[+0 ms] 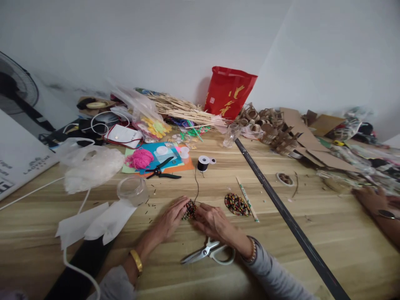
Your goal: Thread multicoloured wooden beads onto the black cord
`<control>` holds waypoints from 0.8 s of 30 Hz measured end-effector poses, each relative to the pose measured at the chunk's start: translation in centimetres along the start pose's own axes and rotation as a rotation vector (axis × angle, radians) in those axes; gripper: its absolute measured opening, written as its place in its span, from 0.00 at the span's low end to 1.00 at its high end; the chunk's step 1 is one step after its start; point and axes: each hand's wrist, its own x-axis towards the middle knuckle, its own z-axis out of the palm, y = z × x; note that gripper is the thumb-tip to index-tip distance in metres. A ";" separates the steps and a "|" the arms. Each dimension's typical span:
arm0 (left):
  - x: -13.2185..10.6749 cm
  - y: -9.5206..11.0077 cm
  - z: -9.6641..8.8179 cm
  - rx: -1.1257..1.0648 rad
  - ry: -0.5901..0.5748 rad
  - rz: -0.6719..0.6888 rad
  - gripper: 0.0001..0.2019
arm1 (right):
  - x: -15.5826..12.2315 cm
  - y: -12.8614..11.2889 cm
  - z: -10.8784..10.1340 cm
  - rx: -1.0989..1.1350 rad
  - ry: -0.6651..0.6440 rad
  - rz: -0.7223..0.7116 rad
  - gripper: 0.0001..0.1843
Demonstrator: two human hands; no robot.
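Note:
A small heap of dark, multicoloured beads [189,210] lies on the wooden table between my hands. My left hand [173,216] rests against its left side, fingers stretched out and lying along the beads. On the other side my right hand [214,221] has its fingers bent and pressed together at the heap's edge. A black cord [197,185] runs down from a white-ended spool [203,163] to the right fingertips, which appear to pinch it; the tips are partly hidden. Scissors with pale handles [206,252] lie just below my right hand. A coiled bead string [236,204] sits to its right.
Black-handled pliers [162,170], pink yarn [139,158] and a clear jar [133,189] stand left of the spool. A thin stick [247,200] and a dark strip [281,208] lie rightward. Another person's hand [373,200] is at far right. A red bag [230,92] stands behind.

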 end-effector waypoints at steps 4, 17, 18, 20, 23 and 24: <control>0.1 -0.1 0.0 0.011 0.008 0.011 0.20 | 1.1 0.9 1.6 0.047 0.047 0.055 0.10; 0.2 0.1 0.0 0.034 0.003 -0.013 0.20 | 2.8 2.9 3.0 0.054 0.117 0.160 0.07; 0.2 0.1 0.0 0.035 -0.004 -0.016 0.20 | 2.8 3.0 3.1 0.064 0.121 0.167 0.07; 0.2 0.1 -0.1 0.031 -0.006 -0.021 0.20 | 2.8 3.3 3.3 0.160 0.152 0.178 0.06; 0.2 0.1 -0.1 0.019 -0.002 -0.027 0.20 | 2.8 4.4 2.9 0.373 0.214 0.183 0.07; 0.1 0.1 -0.1 0.018 -0.005 -0.031 0.20 | 2.8 4.8 2.5 0.421 0.226 0.186 0.08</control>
